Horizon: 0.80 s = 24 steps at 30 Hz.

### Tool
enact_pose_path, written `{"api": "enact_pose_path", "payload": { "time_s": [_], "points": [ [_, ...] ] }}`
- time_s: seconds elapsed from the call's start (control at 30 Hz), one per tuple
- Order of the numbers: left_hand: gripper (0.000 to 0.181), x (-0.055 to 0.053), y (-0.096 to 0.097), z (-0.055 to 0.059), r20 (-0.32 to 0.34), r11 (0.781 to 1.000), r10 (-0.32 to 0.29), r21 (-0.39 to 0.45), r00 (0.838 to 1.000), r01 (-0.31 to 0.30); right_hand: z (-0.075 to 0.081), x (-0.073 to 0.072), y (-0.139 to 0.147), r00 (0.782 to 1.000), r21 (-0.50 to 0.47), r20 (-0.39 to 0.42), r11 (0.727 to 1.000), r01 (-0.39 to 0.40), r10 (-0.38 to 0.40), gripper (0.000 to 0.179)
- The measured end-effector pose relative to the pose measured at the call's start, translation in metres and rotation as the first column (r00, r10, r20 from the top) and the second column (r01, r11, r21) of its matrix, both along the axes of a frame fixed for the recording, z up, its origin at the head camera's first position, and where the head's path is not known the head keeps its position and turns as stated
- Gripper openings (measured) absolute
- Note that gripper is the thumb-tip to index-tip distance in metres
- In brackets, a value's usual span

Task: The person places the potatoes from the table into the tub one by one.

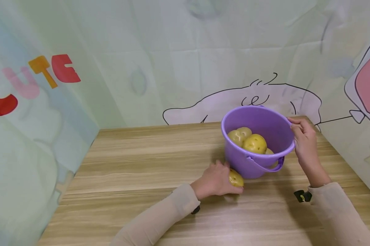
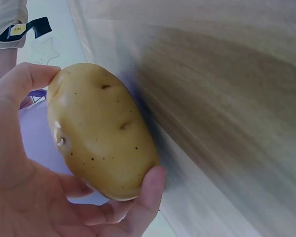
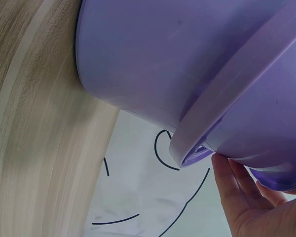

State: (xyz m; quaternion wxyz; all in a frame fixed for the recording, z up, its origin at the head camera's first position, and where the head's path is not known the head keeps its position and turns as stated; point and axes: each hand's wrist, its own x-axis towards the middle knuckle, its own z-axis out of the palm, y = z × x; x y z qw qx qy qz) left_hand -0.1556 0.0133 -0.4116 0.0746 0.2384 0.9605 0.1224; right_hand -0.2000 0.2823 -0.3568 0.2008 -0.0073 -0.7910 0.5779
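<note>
A purple bucket point(image 1: 249, 167) stands upright at the right of the table, its handle point(image 1: 275, 167) hanging down on the near side. Several potatoes lie inside, the yellowest potato point(image 1: 255, 143) on top. My left hand point(image 1: 214, 181) holds another potato point(image 2: 101, 131) low beside the bucket's near left wall. In the left wrist view the thumb is at one end of this potato and the fingertips point(image 2: 153, 187) are at the other. On the far right, my right hand point(image 1: 306, 143) grips the bucket's rim point(image 3: 237, 84), with its fingers point(image 3: 227, 182) along the outside.
The wood-grain table point(image 1: 142, 164) stretches left of the bucket. Printed cloth point(image 1: 126, 68) rises behind the table and along both sides, with a drawn animal and coloured letters on it. The bucket stands near the table's back right corner.
</note>
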Motion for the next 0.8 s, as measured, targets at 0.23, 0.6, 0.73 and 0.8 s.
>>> {"api": "enact_pose_path", "payload": {
  "time_s": [0.23, 0.6, 0.73, 0.8],
  "points": [
    [0.077, -0.001, -0.005, 0.002, 0.003, 1.0, -0.016, 0.016, 1.0, 0.016, 0.0, 0.0, -0.001, 1.0, 0.0, -0.003, 1.0, -0.001, 0.001, 0.031],
    [0.073, -0.006, -0.018, 0.008, 0.022, 0.998, -0.013, 0.058, 1.0, 0.011, 0.0, 0.0, -0.001, 1.0, -0.001, -0.002, 1.0, 0.015, -0.015, 0.029],
    [0.079, -0.007, -0.021, 0.01, 0.036, 0.999, 0.005, 0.05, 0.999, -0.007, 0.001, 0.0, -0.002, 1.0, 0.004, -0.005, 1.0, 0.021, -0.021, 0.029],
    [0.082, -0.008, -0.023, 0.011, 0.036, 0.999, 0.009, 0.041, 0.999, -0.01, 0.001, 0.0, -0.002, 1.0, 0.005, -0.005, 1.0, 0.022, -0.022, 0.029]
  ]
}}
